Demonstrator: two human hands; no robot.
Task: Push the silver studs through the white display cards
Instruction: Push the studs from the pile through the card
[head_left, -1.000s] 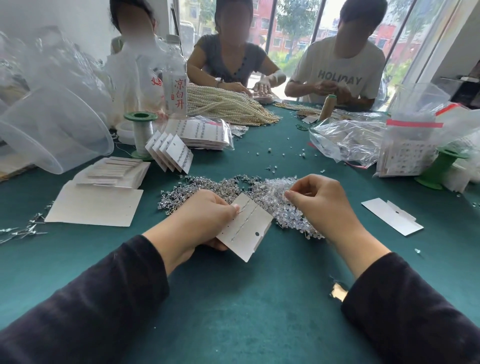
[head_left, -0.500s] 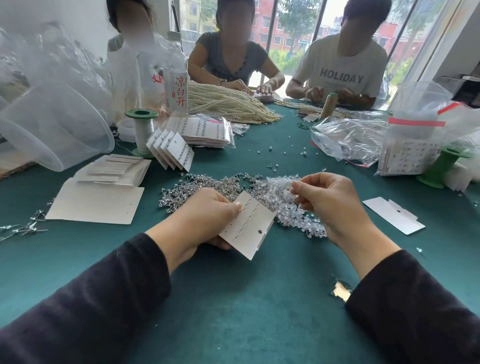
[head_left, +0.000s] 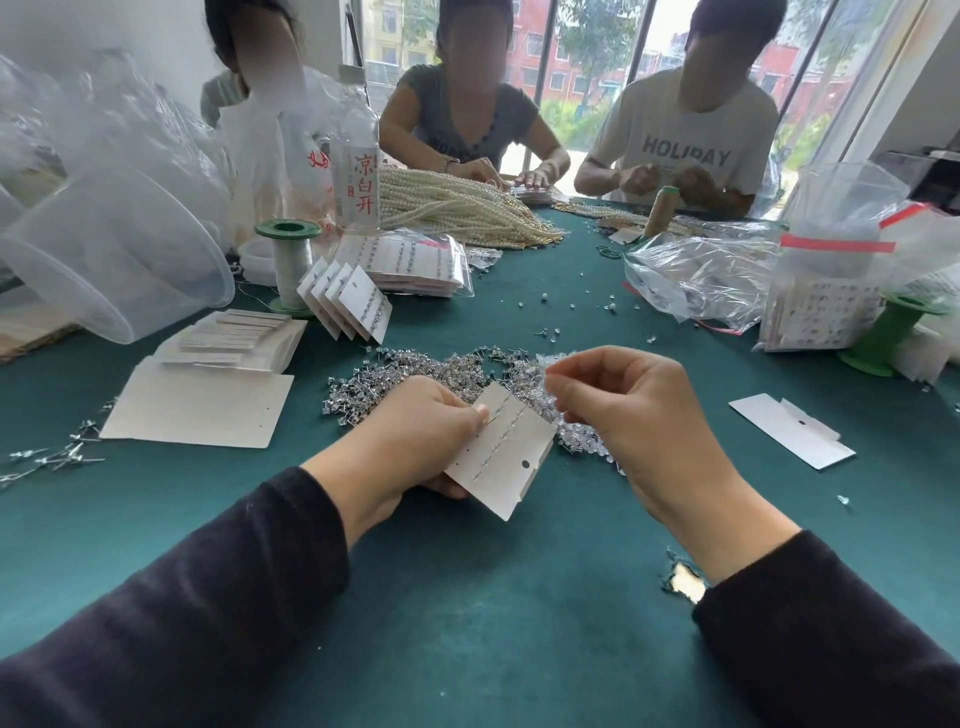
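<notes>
- White display card: tilted, gripped by left hand.
- Right hand: fingers curled above stud pile; any pinched stud too small to tell.

A jewellery-packing workshop: just beyond the left grip, heaped studs on the green surface; farther off, stacked cards, pearl strands, a thread spool, three seated workers.

Daylight is streaming through the far windows, evenly brightening the counter; edges are bowing, the left plastic bags perhaps blurring.
</notes>
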